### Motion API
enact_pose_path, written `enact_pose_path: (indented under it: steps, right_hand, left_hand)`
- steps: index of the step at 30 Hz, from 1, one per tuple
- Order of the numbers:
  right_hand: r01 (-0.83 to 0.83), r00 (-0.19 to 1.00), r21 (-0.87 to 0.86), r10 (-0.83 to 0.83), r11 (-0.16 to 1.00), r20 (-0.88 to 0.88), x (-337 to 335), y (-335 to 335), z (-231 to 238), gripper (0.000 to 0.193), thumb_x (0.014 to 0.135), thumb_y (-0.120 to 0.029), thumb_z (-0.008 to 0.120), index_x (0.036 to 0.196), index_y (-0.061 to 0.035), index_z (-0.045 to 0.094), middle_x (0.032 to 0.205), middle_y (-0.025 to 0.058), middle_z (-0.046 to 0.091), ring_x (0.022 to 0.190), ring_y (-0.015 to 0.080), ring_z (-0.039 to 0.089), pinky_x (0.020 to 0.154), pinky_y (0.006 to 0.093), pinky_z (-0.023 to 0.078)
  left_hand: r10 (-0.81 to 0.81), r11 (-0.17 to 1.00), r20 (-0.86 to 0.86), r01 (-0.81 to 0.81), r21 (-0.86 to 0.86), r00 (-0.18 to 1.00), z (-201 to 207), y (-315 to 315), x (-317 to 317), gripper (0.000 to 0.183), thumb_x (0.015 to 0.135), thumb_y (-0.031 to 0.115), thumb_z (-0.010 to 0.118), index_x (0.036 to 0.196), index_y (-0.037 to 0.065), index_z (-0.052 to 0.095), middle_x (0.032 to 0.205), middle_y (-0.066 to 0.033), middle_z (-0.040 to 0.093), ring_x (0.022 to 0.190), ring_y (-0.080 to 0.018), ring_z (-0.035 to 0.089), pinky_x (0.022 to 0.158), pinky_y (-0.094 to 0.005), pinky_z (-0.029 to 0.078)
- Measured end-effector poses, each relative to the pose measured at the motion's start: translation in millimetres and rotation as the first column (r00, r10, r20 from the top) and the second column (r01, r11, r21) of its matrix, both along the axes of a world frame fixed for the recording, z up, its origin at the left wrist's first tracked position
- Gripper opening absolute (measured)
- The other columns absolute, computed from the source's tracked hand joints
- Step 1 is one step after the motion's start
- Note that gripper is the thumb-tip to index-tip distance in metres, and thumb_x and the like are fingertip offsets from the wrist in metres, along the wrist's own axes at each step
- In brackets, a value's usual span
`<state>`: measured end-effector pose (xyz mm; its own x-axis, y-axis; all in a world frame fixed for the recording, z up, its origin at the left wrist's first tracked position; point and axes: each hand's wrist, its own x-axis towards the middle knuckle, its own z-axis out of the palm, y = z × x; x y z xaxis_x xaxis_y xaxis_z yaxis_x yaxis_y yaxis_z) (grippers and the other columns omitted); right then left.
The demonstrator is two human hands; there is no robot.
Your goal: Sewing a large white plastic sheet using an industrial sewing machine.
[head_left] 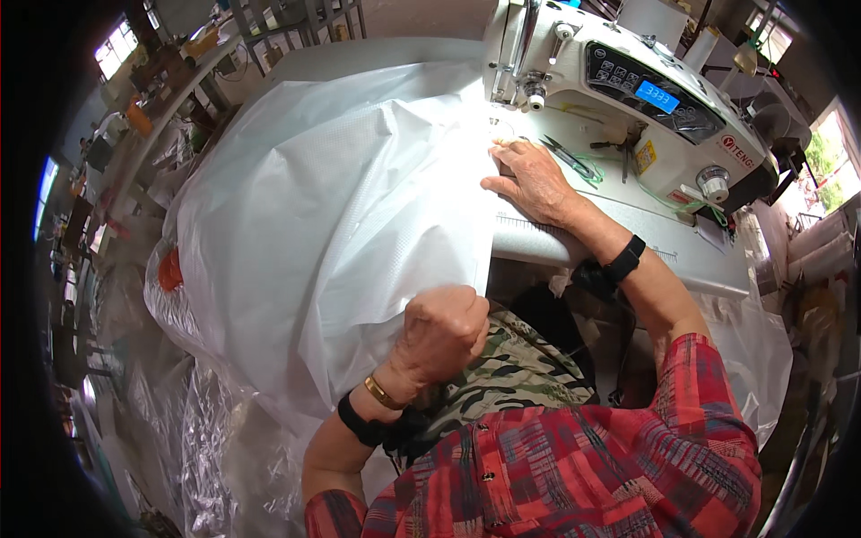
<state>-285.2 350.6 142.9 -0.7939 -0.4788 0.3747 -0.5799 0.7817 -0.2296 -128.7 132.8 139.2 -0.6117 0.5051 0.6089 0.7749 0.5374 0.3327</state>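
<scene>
A large white translucent plastic sheet [260, 224] spreads over the left of the sewing table, its straight right edge running toward me from beneath the sewing machine [619, 72]. Near that edge, close to my lap, my left hand [444, 332] is closed in a fist on the sheet. My right hand [531, 184] lies palm down by the needle area, fingers stretched toward the sheet's edge. Bright lamp light washes out the spot by its fingertips, so the needle and the edge there are hard to make out.
Small scissors [569, 160] with green thread lie right of my right hand. A ruler strip [531, 224] marks the table's front edge. Crumpled clear plastic [211, 448] hangs at the lower left. A cluttered bench [161, 117] stands at the far left.
</scene>
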Motion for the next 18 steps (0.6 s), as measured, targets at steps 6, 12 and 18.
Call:
enact_pose_path:
  steps: [6,12,18]
  right_hand:
    - [-0.081,0.995,0.006,0.081,0.997,-0.049,-1.0,3.4,-2.9,0.065,0.088,-0.055,0.060,0.112,0.0054,0.059,0.107,0.0203,0.060,0.102,0.0343,0.055,0.093,0.0444,0.040]
    - [-0.124,0.992,0.057,0.124,0.991,0.010,1.5,5.5,-1.5,0.075,0.086,-0.058,0.060,0.124,0.0061,0.051,0.126,0.0267,0.052,0.118,0.0389,0.048,0.101,0.0457,0.036]
    - [-0.170,0.984,0.110,0.163,0.979,0.068,0.1,10.5,-0.7,0.077,0.089,-0.053,0.059,0.134,0.0076,0.044,0.143,0.0295,0.042,0.135,0.0405,0.037,0.110,0.0457,0.030]
  left_hand:
    - [0.031,0.996,-0.069,-0.037,-0.086,0.997,5.9,2.7,-30.3,0.020,0.070,0.005,0.065,0.059,0.006,0.047,0.058,-0.0098,0.046,0.052,-0.0282,0.053,0.048,-0.0391,0.042]
    - [0.068,0.982,-0.097,-0.084,-0.171,0.993,4.9,12.4,-64.0,0.017,0.072,0.005,0.064,0.060,0.005,0.052,0.059,-0.0108,0.052,0.054,-0.0287,0.057,0.051,-0.0393,0.047]
    - [0.110,0.937,-0.105,-0.138,-0.321,0.988,6.3,32.1,-95.8,0.011,0.075,0.007,0.062,0.065,0.004,0.060,0.061,-0.0111,0.059,0.058,-0.0267,0.064,0.053,-0.0368,0.051]
